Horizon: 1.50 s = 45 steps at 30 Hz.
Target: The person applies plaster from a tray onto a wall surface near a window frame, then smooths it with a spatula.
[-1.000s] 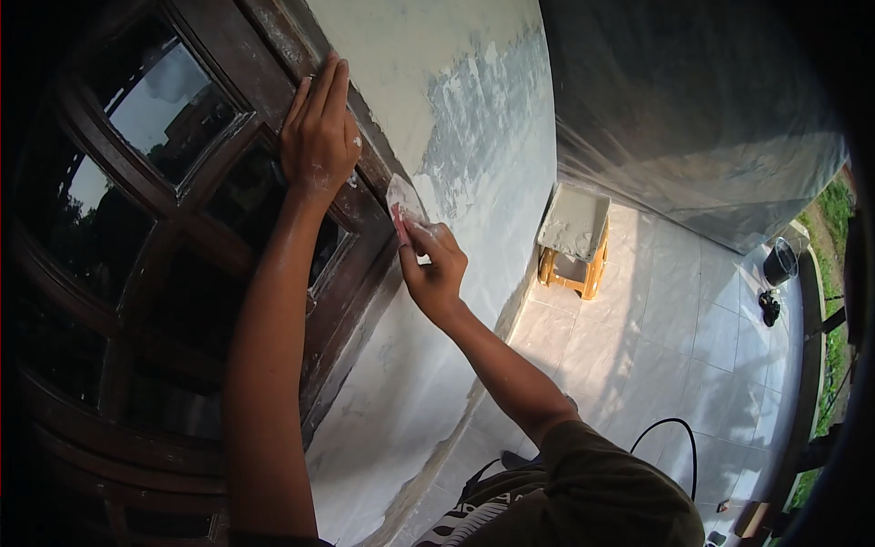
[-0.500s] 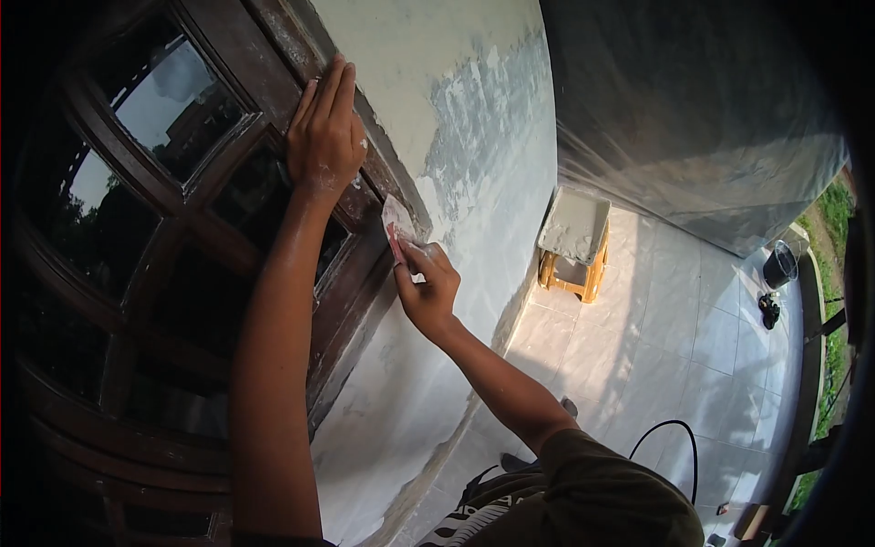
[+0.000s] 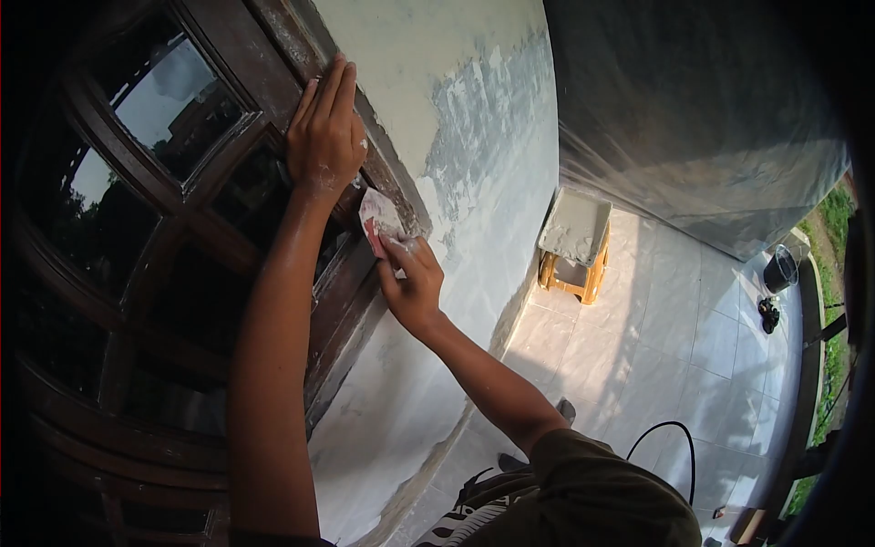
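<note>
Left hand (image 3: 325,132): open and flat, fingers together, palm pressed on the dark wooden window frame (image 3: 278,36); holds nothing. Right hand (image 3: 412,283): closed around the red handle of a putty knife (image 3: 377,215), just below the left hand. The putty-smeared blade lies against the frame edge, beside the patchy plastered wall (image 3: 492,182). Well to the right of the right hand, a yellow stool (image 3: 572,273) stands on the tiled floor (image 3: 674,328).
</note>
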{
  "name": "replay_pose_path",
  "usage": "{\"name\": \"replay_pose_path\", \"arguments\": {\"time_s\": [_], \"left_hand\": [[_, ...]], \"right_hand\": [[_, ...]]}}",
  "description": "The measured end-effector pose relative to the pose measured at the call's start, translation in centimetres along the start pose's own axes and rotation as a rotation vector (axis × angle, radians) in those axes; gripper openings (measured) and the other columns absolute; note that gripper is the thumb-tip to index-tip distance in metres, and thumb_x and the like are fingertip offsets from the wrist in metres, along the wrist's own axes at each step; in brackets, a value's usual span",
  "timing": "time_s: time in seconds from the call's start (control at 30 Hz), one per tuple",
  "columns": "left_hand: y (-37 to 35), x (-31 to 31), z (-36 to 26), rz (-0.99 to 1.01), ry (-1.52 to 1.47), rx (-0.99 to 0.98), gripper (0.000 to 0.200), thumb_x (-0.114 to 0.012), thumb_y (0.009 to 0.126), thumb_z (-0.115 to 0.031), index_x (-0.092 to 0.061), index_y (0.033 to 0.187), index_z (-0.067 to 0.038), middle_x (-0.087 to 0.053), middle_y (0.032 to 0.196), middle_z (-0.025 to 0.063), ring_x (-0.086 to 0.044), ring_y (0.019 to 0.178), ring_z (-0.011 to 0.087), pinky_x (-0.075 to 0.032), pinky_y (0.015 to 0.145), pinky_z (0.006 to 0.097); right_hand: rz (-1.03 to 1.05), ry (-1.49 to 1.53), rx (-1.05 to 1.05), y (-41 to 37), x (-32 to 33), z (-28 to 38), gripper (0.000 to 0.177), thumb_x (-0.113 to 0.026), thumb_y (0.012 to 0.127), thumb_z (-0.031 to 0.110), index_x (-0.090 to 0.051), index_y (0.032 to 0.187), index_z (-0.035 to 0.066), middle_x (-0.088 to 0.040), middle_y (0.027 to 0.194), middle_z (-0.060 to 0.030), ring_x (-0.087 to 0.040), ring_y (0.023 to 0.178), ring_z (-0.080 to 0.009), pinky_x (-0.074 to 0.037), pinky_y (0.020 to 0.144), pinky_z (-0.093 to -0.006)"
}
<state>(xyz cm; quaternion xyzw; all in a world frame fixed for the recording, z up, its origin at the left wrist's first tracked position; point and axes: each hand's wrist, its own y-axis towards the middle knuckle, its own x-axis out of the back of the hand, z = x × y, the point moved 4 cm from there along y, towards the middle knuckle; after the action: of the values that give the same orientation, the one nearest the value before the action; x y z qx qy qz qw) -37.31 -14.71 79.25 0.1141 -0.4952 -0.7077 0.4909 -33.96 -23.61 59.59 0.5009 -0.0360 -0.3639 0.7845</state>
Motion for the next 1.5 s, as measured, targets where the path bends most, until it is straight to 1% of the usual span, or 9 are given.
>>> {"name": "replay_pose_path", "arguments": {"time_s": [0.17, 0.23, 0.43, 0.7, 0.77, 0.83, 0.97, 1.3, 1.5], "left_hand": [[0.1, 0.1, 0.0, 0.004, 0.013, -0.015, 0.046, -0.05, 0.089, -0.006, -0.054, 0.134, 0.001, -0.054, 0.143, 0.015, -0.057, 0.126, 0.0301, -0.042, 0.111, 0.0436], [0.1, 0.0, 0.0, 0.0, 0.013, -0.011, 0.047, -0.05, 0.089, -0.006, -0.054, 0.135, 0.001, -0.054, 0.143, 0.0149, -0.057, 0.126, 0.0302, -0.042, 0.111, 0.0436], [0.0, 0.0, 0.1, -0.005, 0.024, -0.009, 0.047, -0.05, 0.088, -0.006, -0.053, 0.135, 0.001, -0.053, 0.143, 0.015, -0.057, 0.126, 0.0298, -0.042, 0.111, 0.0434], [0.1, 0.1, -0.1, 0.005, 0.016, -0.008, 0.047, -0.05, 0.088, -0.006, -0.054, 0.135, 0.001, -0.053, 0.143, 0.0152, -0.056, 0.127, 0.0294, -0.042, 0.111, 0.0429], [0.1, 0.1, -0.2, -0.012, 0.013, -0.001, 0.049, -0.046, 0.088, -0.001, -0.054, 0.136, 0.001, -0.054, 0.143, 0.0144, -0.057, 0.126, 0.0302, -0.043, 0.11, 0.0433], [0.1, 0.1, -0.2, -0.008, 0.015, 0.0, 0.049, -0.046, 0.088, -0.001, -0.054, 0.136, 0.001, -0.054, 0.143, 0.0144, -0.057, 0.126, 0.0303, -0.043, 0.11, 0.0434], [0.1, 0.1, -0.2, -0.007, 0.016, 0.0, 0.049, -0.045, 0.088, -0.001, -0.054, 0.136, 0.001, -0.054, 0.143, 0.0144, -0.057, 0.125, 0.0305, -0.043, 0.11, 0.0435], [0.1, 0.1, -0.1, -0.016, 0.001, 0.005, 0.05, -0.047, 0.087, -0.002, -0.054, 0.136, 0.002, -0.055, 0.142, 0.0144, -0.057, 0.124, 0.0309, -0.043, 0.11, 0.0427], [0.3, 0.1, -0.1, -0.005, 0.016, -0.004, 0.046, -0.05, 0.088, -0.006, -0.054, 0.134, 0.001, -0.054, 0.143, 0.0152, -0.057, 0.125, 0.0294, -0.042, 0.111, 0.0427]], "right_hand": [[-0.136, 0.27, -0.664, -1.2, 4.3, -1.7, 0.02, -0.065, 0.088, -0.001, -0.069, 0.107, 0.001, -0.063, 0.089, -0.0059, -0.062, 0.086, -0.0145, -0.054, 0.076, -0.0321], [-0.166, 0.839, -0.855, 0.5, 5.3, -4.1, 0.02, -0.06, 0.094, 0.001, -0.061, 0.114, 0.001, -0.062, 0.102, -0.0051, -0.063, 0.095, -0.0143, -0.056, 0.083, -0.0307], [-0.13, 0.689, -0.939, 2.7, 7.3, -6.2, 0.027, -0.052, 0.098, 0.001, -0.047, 0.124, 0.001, -0.057, 0.121, -0.0117, -0.061, 0.11, -0.0192, -0.057, 0.092, -0.0348], [0.016, 0.487, -0.735, 4.5, 7.9, -9.3, 0.025, -0.053, 0.098, 0.002, -0.057, 0.122, -0.003, -0.065, 0.114, -0.0098, -0.07, 0.099, -0.0263, -0.059, 0.091, -0.0377], [-0.048, 0.425, -0.643, 5.3, 7.1, -9.2, 0.019, -0.057, 0.092, 0.001, -0.064, 0.108, -0.008, -0.06, 0.096, -0.0068, -0.065, 0.086, -0.0163, -0.058, 0.08, -0.0298], [0.022, -0.084, -0.316, 7.7, 6.3, -6.2, 0.023, -0.059, 0.087, -0.002, -0.066, 0.109, -0.007, -0.054, 0.086, -0.0073, -0.058, 0.078, -0.0158, -0.055, 0.072, -0.0293], [-0.009, -0.387, -0.103, 9.3, 1.9, -5.4, 0.035, -0.06, 0.083, -0.001, -0.066, 0.117, -0.003, -0.054, 0.086, -0.0159, -0.057, 0.078, -0.0308, -0.05, 0.07, -0.0416], [0.262, -0.4, -0.048, 3.0, 1.0, 1.0, 0.043, -0.066, 0.079, -0.002, -0.064, 0.122, -0.002, -0.059, 0.079, -0.0162, -0.061, 0.071, -0.032, -0.05, 0.064, -0.0407], [0.01, -0.358, -0.128, 9.7, 2.2, -3.9, 0.022, -0.061, 0.082, -0.001, -0.067, 0.103, -0.005, -0.058, 0.071, -0.0171, -0.058, 0.061, -0.0308, -0.047, 0.059, -0.0399]]}}
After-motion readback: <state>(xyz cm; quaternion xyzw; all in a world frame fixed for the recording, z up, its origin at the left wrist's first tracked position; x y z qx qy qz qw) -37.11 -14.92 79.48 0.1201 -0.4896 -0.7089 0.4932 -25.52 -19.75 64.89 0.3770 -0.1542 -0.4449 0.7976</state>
